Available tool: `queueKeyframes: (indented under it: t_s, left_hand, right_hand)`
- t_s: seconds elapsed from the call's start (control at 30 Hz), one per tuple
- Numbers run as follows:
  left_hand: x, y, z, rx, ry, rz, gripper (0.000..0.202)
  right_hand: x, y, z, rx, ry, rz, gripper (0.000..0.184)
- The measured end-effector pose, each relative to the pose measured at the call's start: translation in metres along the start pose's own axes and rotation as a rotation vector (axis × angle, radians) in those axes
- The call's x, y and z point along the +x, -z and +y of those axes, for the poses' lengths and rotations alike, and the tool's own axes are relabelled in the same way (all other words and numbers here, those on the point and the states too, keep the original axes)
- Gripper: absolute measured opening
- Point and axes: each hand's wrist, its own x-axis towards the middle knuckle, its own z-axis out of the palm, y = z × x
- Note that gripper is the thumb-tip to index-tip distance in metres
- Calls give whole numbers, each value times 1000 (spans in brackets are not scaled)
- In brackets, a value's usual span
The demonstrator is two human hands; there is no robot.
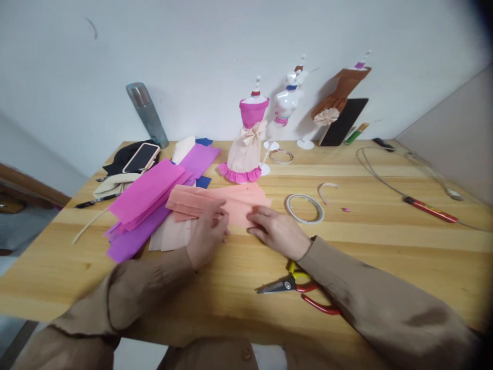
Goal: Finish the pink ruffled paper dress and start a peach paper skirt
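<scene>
A strip of peach crepe paper (242, 198) lies across the middle of the table, layered or folded toward its left end. My left hand (210, 228) is curled over the front edge of this paper, its fingers closed on it. At the right end, my right hand (279, 231) pinches the paper's edge between thumb and fingers. Red-and-yellow-handled scissors (287, 284) rest in front of my right hand, partly under the sleeve. Just beyond that hand lies a roll of white tape (304, 208). Magenta crepe paper (148, 192) and purple crepe paper (133, 241) are piled left of my hands.
Behind stand a small mannequin in a pink dress (246, 139), a white mannequin (287, 105) and one in brown (346, 87). A phone (141, 158) and a leaning bottle (148, 113) are at back left. A red tool with a cable (431, 209) lies right.
</scene>
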Motion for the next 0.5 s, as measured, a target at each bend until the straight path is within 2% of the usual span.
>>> queueKeyframes:
  t_s: [0.1, 0.13, 0.17, 0.2, 0.27, 0.33, 0.37, 0.43, 0.5]
  left_hand:
    - [-5, -1, -4, 419, -345, -117, 24]
    - [-7, -1, -2, 489, -389, -155, 19]
    - [-10, -1, 0, 515, -376, -206, 16]
    - [-12, -2, 3, 492, -304, -269, 17]
    - [-16, -5, 7, 305, -39, -383, 16]
    - [-18, -10, 10, -26, 239, -407, 20]
    - [-19, -13, 10, -203, 327, -393, 27]
    - [-17, -21, 10, -486, 368, -354, 36]
    - [-14, -29, 10, -642, 321, -293, 35]
  right_hand:
    - [1, -2, -1, -130, 92, 46, 24]
    - [1, -2, -1, -139, 97, 67, 25]
    - [2, -1, -2, -116, 83, 89, 25]
    - [2, 1, -2, -56, 56, 110, 23]
    - [3, 6, -5, 138, -11, 153, 21]
    - [4, 13, -9, 338, -63, 188, 22]
    - [4, 16, -12, 409, -74, 198, 24]
    - [3, 20, -20, 485, -73, 199, 25]
    - [2, 20, -29, 514, -35, 166, 22]
